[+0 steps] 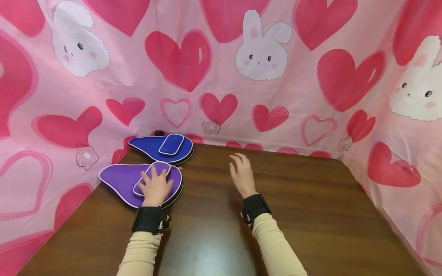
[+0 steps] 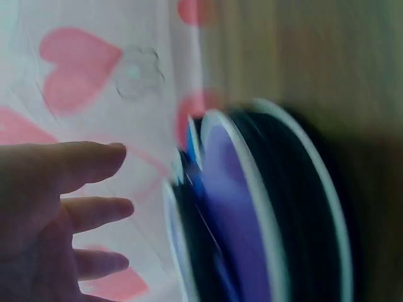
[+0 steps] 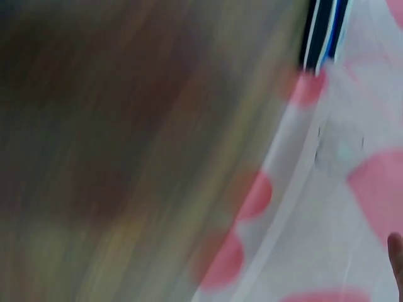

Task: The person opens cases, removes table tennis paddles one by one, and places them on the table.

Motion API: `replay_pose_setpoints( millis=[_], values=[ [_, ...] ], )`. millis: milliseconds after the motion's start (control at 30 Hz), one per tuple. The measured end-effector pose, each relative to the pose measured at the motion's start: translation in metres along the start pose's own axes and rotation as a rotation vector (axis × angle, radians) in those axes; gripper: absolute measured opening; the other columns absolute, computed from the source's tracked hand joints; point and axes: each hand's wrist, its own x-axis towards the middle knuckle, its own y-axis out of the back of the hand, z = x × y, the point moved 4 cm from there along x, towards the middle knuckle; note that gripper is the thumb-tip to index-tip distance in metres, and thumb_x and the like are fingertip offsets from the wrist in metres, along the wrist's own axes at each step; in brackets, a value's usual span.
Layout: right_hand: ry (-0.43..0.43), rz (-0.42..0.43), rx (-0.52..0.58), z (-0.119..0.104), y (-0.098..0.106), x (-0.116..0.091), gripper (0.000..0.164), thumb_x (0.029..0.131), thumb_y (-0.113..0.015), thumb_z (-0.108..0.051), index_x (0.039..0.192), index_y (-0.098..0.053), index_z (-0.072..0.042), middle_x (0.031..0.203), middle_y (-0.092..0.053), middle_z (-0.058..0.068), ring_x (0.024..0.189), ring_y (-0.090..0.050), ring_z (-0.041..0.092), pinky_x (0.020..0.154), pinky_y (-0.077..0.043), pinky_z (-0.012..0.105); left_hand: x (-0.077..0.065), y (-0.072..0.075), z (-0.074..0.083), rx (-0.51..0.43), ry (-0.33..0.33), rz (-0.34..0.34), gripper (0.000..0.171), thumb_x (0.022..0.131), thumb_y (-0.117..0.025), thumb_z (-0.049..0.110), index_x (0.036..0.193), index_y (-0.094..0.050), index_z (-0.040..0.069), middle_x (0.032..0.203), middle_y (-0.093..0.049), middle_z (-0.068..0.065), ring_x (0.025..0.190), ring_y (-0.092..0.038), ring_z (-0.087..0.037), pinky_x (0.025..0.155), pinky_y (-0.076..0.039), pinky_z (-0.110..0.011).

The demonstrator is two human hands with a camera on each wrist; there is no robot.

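A purple table tennis bat case (image 1: 121, 179) with white piping and a raised front pocket lies at the left of the table. My left hand (image 1: 156, 188) is over its pocket, fingers spread and fairly straight. In the left wrist view, a gap shows between the fingertips (image 2: 116, 207) and the purple case (image 2: 236, 214), seen edge-on. Behind it lies a blue bat case (image 1: 148, 145) of the same shape, close to the curtain. Over the middle of the table, my right hand (image 1: 243, 176) holds nothing, its fingers loosely extended. Only one fingertip (image 3: 395, 251) shows in the right wrist view.
The brown wooden table (image 1: 293, 214) is bordered at the back and both sides by a pink curtain (image 1: 221, 82) with hearts and rabbits. A small black object (image 1: 159, 133) sits behind the blue case. Black bands (image 1: 256, 207) wrap both wrists.
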Motion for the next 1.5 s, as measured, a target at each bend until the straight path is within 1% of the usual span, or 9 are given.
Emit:
replay_pose_setpoints(
  millis=[100,300,400,500,700,900,1100,1333,1500],
  values=[
    [0.018,-0.18,0.017,-0.018,-0.03,0.0,0.034,0.09,-0.066,-0.003,0.124,-0.061,0.002,0.127,-0.054,0.023,0.118,-0.051,0.039,0.099,-0.042,0.047,-0.006,-0.003,-0.019,-0.011,0.04,-0.055,0.067,0.092,-0.062,0.027,0.144,-0.035,-0.005,0.15,-0.007,-0.04,0.131,0.003,-0.068,0.097,-0.004,-0.08],
    [0.093,-0.702,-0.093,-0.052,-0.087,-0.014,0.053,0.098,-0.06,-0.023,0.146,-0.043,-0.009,0.15,-0.037,0.016,0.137,-0.035,0.033,0.108,-0.034,0.041,-0.015,-0.016,-0.037,-0.014,0.049,-0.155,0.077,0.089,-0.066,0.031,0.147,-0.028,-0.003,0.15,-0.001,-0.04,0.13,0.011,-0.067,0.093,-0.001,-0.082],
    [0.122,-0.858,-0.165,-0.062,-0.108,-0.024,0.055,0.1,-0.055,-0.028,0.15,-0.039,-0.013,0.154,-0.032,0.014,0.142,-0.029,0.03,0.11,-0.029,0.036,-0.018,-0.019,-0.039,-0.025,0.042,-0.16,0.076,0.09,-0.065,0.031,0.147,-0.029,-0.004,0.15,-0.003,-0.04,0.13,0.009,-0.067,0.093,-0.006,-0.083],
    [0.129,-0.927,-0.202,-0.07,-0.121,-0.031,0.054,0.101,-0.053,-0.031,0.15,-0.04,-0.014,0.155,-0.031,0.013,0.143,-0.027,0.029,0.111,-0.028,0.034,-0.02,-0.02,-0.038,-0.024,0.035,-0.146,0.074,0.091,-0.065,0.031,0.146,-0.03,-0.004,0.149,-0.006,-0.04,0.131,0.006,-0.067,0.093,-0.011,-0.082],
    [0.104,-0.952,-0.214,-0.078,-0.129,-0.038,0.047,0.1,-0.054,-0.031,0.143,-0.05,-0.013,0.151,-0.04,0.01,0.141,-0.031,0.028,0.11,-0.03,0.035,-0.022,-0.023,-0.037,0.012,0.022,-0.133,0.072,0.091,-0.065,0.032,0.145,-0.033,-0.003,0.148,-0.012,-0.041,0.129,-0.001,-0.069,0.092,-0.014,-0.082],
    [0.069,-0.868,-0.237,-0.083,-0.135,-0.032,0.035,0.098,-0.058,-0.033,0.127,-0.066,-0.015,0.138,-0.055,0.007,0.135,-0.041,0.029,0.109,-0.032,0.037,-0.023,-0.022,-0.037,0.027,0.027,-0.127,0.07,0.091,-0.065,0.032,0.145,-0.036,-0.003,0.147,-0.015,-0.042,0.128,-0.005,-0.07,0.09,-0.015,-0.083],
    [0.113,-0.758,-0.301,-0.092,-0.136,-0.028,0.024,0.09,-0.068,-0.035,0.097,-0.071,-0.012,0.106,-0.069,0.005,0.116,-0.059,0.026,0.1,-0.042,0.035,-0.025,-0.022,-0.033,0.055,0.029,-0.122,0.07,0.09,-0.067,0.033,0.143,-0.038,-0.004,0.144,-0.019,-0.044,0.123,-0.012,-0.073,0.087,-0.019,-0.084],
    [0.079,-0.791,-0.381,-0.088,-0.134,-0.022,0.053,0.086,-0.072,-0.04,0.13,-0.062,-0.012,0.124,-0.063,0.008,0.119,-0.056,0.028,0.1,-0.042,0.036,-0.026,-0.023,-0.021,0.108,0.022,-0.091,0.07,0.088,-0.069,0.037,0.14,-0.044,-0.003,0.138,-0.028,-0.043,0.117,-0.023,-0.073,0.081,-0.03,-0.081],
    [0.063,-0.884,-0.422,-0.086,-0.13,-0.017,0.061,0.085,-0.073,-0.04,0.139,-0.056,-0.016,0.132,-0.056,0.009,0.124,-0.051,0.027,0.102,-0.041,0.038,-0.027,-0.023,-0.012,0.132,0.015,-0.105,0.07,0.087,-0.071,0.038,0.14,-0.046,-0.001,0.136,-0.032,-0.042,0.113,-0.028,-0.07,0.078,-0.034,-0.079]
  ],
)
